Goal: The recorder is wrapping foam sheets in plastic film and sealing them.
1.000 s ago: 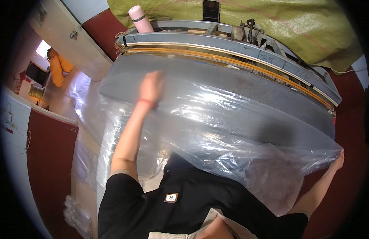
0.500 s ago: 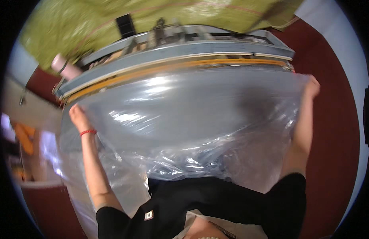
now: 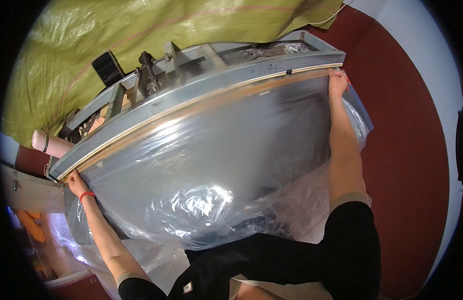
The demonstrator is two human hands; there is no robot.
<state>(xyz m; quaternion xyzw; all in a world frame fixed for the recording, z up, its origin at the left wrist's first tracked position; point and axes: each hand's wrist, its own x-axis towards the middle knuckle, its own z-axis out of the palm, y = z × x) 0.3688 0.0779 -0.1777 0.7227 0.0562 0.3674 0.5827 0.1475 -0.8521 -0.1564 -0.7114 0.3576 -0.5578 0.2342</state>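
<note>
A wide sheet of clear plastic film (image 3: 231, 145) stretches between my two hands and hangs in creases toward my body. My left hand (image 3: 77, 184) has its fingers closed on the film's far left corner, close to the end of a grey metal bar (image 3: 191, 95). At the far right corner, my right hand (image 3: 337, 83) pinches the film just below the bar's right end. Along the bar's near side run a pale strip and an orange-brown strip (image 3: 201, 106), the latter partly seen through the film. A dark flat surface lies beneath the film.
Behind the bar is a metal frame with crosspieces and a clamp-like fitting (image 3: 150, 72). A black phone-like slab (image 3: 107, 69) leans at the back, and a pink cylinder (image 3: 52, 144) lies at the left end. A yellow-green woven sheet (image 3: 181, 22) covers the far side; red floor (image 3: 406, 150) shows right.
Both hands have carried the film's far edge forward up to the bar. The view has turned, so the bar now slants down to the left.
</note>
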